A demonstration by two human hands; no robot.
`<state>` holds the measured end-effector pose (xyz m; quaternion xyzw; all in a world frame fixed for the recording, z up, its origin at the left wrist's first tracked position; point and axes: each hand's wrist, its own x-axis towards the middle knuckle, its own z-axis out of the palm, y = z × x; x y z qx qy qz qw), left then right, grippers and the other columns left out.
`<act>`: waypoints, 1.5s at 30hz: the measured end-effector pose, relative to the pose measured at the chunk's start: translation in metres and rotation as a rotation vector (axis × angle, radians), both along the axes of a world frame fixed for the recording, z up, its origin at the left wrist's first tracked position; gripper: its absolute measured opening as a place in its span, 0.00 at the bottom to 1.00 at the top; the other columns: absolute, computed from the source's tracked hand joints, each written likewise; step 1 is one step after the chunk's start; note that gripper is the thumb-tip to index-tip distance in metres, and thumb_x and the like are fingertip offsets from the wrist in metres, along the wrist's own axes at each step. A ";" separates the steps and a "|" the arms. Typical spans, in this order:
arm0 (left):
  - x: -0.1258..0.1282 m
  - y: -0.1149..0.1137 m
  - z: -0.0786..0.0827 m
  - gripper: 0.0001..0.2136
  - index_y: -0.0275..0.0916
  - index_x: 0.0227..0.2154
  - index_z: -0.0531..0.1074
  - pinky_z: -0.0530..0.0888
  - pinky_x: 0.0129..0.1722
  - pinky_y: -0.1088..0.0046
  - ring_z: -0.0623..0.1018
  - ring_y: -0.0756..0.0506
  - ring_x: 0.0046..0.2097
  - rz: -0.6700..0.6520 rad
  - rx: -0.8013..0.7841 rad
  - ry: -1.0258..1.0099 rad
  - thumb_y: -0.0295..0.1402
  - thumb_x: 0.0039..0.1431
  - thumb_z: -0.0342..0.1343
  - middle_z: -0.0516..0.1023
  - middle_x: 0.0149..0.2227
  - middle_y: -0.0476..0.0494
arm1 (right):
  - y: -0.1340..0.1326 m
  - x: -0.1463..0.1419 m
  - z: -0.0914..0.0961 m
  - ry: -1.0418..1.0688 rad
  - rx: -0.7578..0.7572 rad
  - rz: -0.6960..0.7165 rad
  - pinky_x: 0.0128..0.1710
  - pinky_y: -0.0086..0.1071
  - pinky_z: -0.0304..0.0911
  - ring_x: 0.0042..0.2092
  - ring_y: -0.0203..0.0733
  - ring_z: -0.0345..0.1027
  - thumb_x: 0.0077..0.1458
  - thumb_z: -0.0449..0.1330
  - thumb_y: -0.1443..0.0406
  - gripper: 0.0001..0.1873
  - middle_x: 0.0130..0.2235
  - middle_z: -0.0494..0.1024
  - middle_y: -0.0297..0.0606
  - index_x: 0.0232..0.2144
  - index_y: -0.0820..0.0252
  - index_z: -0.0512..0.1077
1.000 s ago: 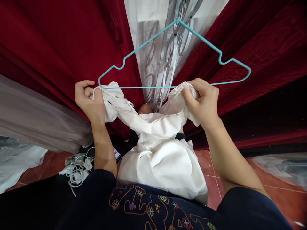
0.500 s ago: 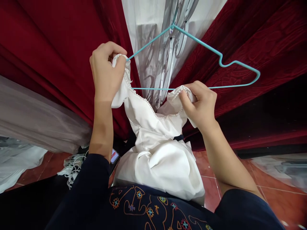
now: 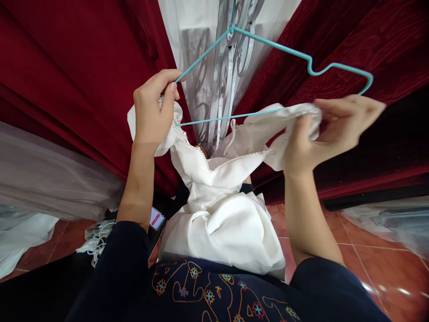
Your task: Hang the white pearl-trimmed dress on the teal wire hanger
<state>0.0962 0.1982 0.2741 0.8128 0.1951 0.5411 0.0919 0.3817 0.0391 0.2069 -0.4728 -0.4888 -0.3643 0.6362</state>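
Note:
A white dress (image 3: 221, 228) with pearl beading along its neckline lies gathered over my lap, its upper part lifted toward a light blue hanger (image 3: 271, 43). My left hand (image 3: 152, 116) is closed around the hanger's left end, where one sleeve of the dress sits; thumb and forefinger pinch the hanger's arm. Out on the right, below the hanger's other end, my right hand (image 3: 331, 127) grips the other sleeve (image 3: 288, 117) between thumb and fingers, slightly blurred. The hanger's lower bar passes into the fabric on that side. Its hook runs out of view at the top.
Dark red curtains (image 3: 90, 58) hang on both sides of a white ornate metal frame (image 3: 231, 67). At lower left are a phone (image 3: 156, 219) and a bundle of white cord (image 3: 97, 248). Pale sheer fabric (image 3: 50, 165) hangs at left above the red tiled floor (image 3: 378, 273).
My right hand has moved right and outward, stretching its sleeve toward the hanger's right end. My left fingers have shifted onto the hanger's arm. The hanger has tilted slightly.

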 end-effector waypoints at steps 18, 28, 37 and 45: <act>-0.018 -0.010 0.022 0.12 0.35 0.42 0.83 0.70 0.37 0.75 0.74 0.50 0.34 0.201 0.137 0.158 0.16 0.63 0.57 0.75 0.30 0.50 | 0.002 0.080 0.075 0.435 -0.534 -0.274 0.28 0.30 0.49 0.25 0.25 0.55 0.44 0.65 0.75 0.03 0.22 0.69 0.30 0.25 0.66 0.75; -0.016 -0.009 0.019 0.13 0.38 0.47 0.83 0.73 0.39 0.74 0.78 0.50 0.36 0.203 0.155 0.134 0.19 0.66 0.58 0.78 0.31 0.50 | 0.009 -0.011 0.116 0.291 -0.766 0.158 0.28 0.28 0.52 0.26 0.27 0.61 0.44 0.69 0.74 0.11 0.24 0.71 0.30 0.26 0.61 0.70; -0.027 -0.023 0.002 0.28 0.37 0.48 0.75 0.77 0.54 0.55 0.80 0.38 0.50 0.413 -0.003 0.140 0.23 0.42 0.77 0.78 0.47 0.43 | 0.004 -0.039 0.072 -0.221 -0.579 0.386 0.47 0.41 0.69 0.46 0.43 0.73 0.63 0.59 0.64 0.07 0.44 0.78 0.42 0.43 0.55 0.74; -0.034 -0.031 -0.005 0.19 0.38 0.48 0.81 0.77 0.49 0.65 0.82 0.43 0.46 0.340 0.037 0.134 0.19 0.56 0.56 0.83 0.44 0.48 | 0.036 -0.055 0.014 -0.237 -0.667 0.223 0.43 0.41 0.58 0.37 0.42 0.71 0.70 0.52 0.59 0.13 0.36 0.81 0.36 0.41 0.55 0.76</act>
